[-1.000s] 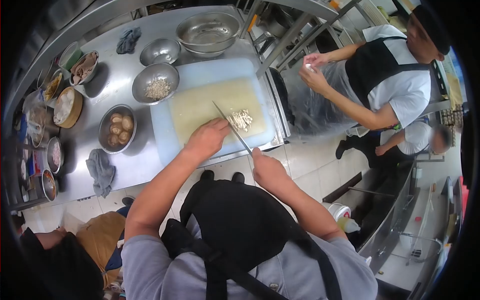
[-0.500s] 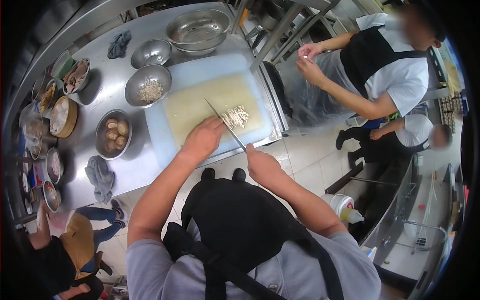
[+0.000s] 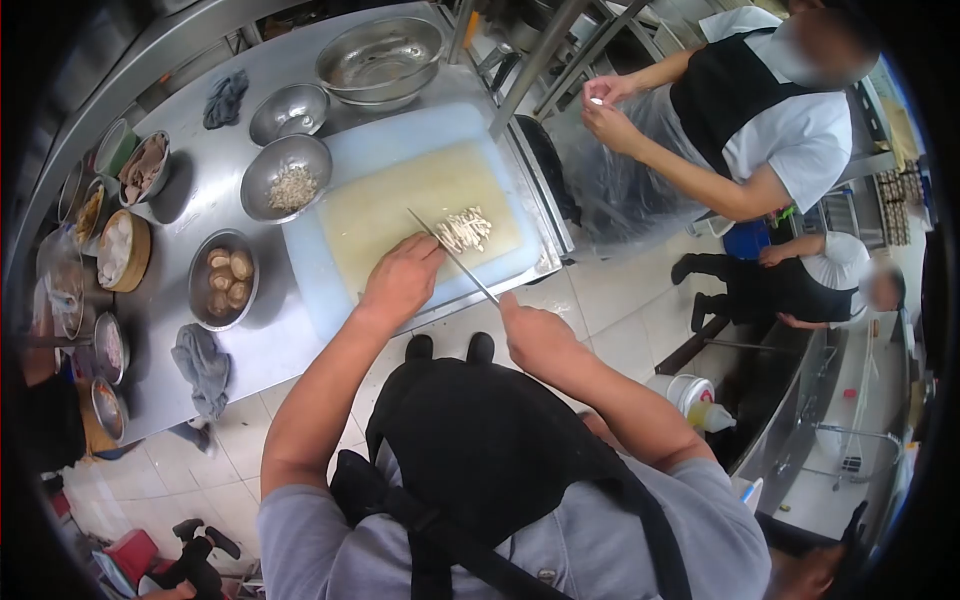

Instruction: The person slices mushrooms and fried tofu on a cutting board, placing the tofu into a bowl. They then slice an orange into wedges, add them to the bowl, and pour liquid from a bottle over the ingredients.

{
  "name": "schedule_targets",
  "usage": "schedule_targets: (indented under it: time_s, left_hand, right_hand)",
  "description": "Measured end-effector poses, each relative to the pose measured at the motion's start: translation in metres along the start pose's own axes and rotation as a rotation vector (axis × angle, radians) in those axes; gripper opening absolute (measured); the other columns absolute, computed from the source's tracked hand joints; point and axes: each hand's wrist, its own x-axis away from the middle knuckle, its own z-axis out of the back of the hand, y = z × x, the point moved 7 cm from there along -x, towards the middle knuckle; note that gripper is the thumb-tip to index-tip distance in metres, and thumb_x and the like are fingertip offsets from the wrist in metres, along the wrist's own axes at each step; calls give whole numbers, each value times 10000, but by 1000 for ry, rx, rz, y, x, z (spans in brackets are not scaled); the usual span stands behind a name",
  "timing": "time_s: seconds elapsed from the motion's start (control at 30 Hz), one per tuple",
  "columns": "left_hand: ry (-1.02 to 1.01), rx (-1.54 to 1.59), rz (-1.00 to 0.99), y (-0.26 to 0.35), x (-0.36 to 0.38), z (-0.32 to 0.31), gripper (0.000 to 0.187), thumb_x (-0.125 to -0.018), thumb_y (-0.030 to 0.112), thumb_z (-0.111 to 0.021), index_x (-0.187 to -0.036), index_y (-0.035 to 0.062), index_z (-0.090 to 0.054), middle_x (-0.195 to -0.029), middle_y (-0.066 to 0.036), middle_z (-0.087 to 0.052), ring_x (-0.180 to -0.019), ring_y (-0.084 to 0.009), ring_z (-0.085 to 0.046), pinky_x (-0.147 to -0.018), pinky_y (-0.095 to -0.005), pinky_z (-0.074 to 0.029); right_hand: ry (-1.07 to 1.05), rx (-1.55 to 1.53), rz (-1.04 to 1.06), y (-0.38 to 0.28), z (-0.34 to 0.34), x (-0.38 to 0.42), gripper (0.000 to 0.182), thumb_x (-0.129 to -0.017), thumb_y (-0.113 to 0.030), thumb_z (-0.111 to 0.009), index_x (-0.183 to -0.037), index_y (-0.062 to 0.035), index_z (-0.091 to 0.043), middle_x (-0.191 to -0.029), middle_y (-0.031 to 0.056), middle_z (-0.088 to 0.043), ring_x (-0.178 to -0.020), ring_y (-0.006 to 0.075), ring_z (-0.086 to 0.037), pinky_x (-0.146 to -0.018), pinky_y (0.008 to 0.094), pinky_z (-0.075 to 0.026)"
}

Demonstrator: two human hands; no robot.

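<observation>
My right hand (image 3: 538, 335) is closed around the handle of a kitchen knife (image 3: 466, 268). The long blade slants up and left across the yellowish cutting board (image 3: 375, 215). Against the blade's left side rest the curled fingers of my left hand (image 3: 405, 275); whatever they press on is hidden beneath them. Just right of the blade lies a small pile of pale, thin-cut strips (image 3: 466, 230), which look like sliced mushroom. A metal bowl (image 3: 256, 185) of pale chopped bits (image 3: 293, 188) stands beside the board. Another bowl (image 3: 218, 318) holds several whole brown mushrooms (image 3: 230, 280).
Empty-looking metal bowls (image 3: 380, 55) stand behind the board. Grey cloths (image 3: 203, 370) lie on the steel table (image 3: 170, 330). Food bowls and a bamboo steamer (image 3: 135, 262) line the left. A co-worker (image 3: 740, 110) stands at the right, handling something small and white.
My hands and the knife stay nearly in place, with the view shifted slightly. The person at the lower left has moved mostly out of sight. Another person's head appears at the lower right.
</observation>
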Motion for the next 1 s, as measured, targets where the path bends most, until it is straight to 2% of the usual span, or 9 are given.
schedule_targets:
  time_s: [0.1,0.3,0.37,0.5,0.6,0.67,0.8,0.9,1.0]
  left_hand:
    - [40,1,-1,3,2,1,248,-825,3,-598,-1062,24,-668,-1129,-125,-649,-1162,-313,-604,-959,-417,-533]
    - [73,-18,-21,-2,7,-3,205,-840,55,-651,-1040,15,-667,-1165,-137,-658,-1186,-322,-599,-996,-423,-519]
    - [98,-39,-32,0,7,-2,191,-836,60,-664,-1020,11,-672,-1166,-139,-658,-1182,-321,-601,-1006,-423,-511]
    - [107,-31,-33,0,6,0,175,-833,55,-665,-1003,16,-678,-1166,-139,-657,-1171,-319,-603,-1010,-415,-508]
    - [177,-19,-58,3,8,4,144,-812,18,-685,-955,9,-682,-1123,-159,-674,-1123,-353,-624,-976,-427,-525]
    - [138,-10,-33,1,7,1,147,-807,14,-685,-953,4,-679,-1109,-158,-669,-1126,-348,-621,-980,-425,-522]
    - [125,-15,-26,1,6,2,145,-805,12,-686,-950,3,-677,-1086,-153,-668,-1111,-346,-627,-968,-427,-528]
    - [187,-33,-62,2,9,3,135,-808,14,-684,-942,7,-677,-1075,-150,-669,-1100,-346,-631,-954,-429,-534]
    - [177,-43,-61,3,8,2,127,-813,15,-679,-939,7,-680,-1068,-148,-671,-1096,-341,-637,-948,-424,-538]
  right_hand:
    - [116,-29,92,3,-10,-15,329,-862,9,-509,-1173,105,-460,-834,289,-661,-808,481,-665,-741,575,-519]
    - [1,7,-26,-3,-1,-3,294,-830,33,-541,-1113,75,-475,-831,260,-677,-834,456,-678,-745,537,-538]
    - [100,-6,64,1,-15,-16,291,-831,35,-540,-1113,73,-476,-837,261,-679,-840,461,-678,-745,545,-534]
    - [63,6,33,-12,8,-8,288,-835,33,-535,-1114,71,-477,-838,267,-677,-844,463,-678,-751,549,-533]
    - [-12,17,-4,-2,-3,-1,286,-836,31,-538,-1113,68,-477,-845,274,-676,-842,462,-678,-753,550,-534]
    - [96,-2,69,5,-18,-15,286,-857,2,-540,-1121,76,-459,-820,274,-666,-808,473,-667,-724,559,-525]
    - [85,4,55,-12,7,-7,284,-855,10,-528,-1123,76,-461,-818,277,-664,-808,473,-668,-724,560,-524]
    - [-14,33,-33,-7,3,3,277,-843,40,-527,-1114,67,-475,-873,273,-681,-856,462,-677,-748,553,-534]
    - [70,20,23,-1,-7,-13,280,-843,37,-530,-1117,65,-478,-875,264,-682,-863,459,-677,-750,548,-536]
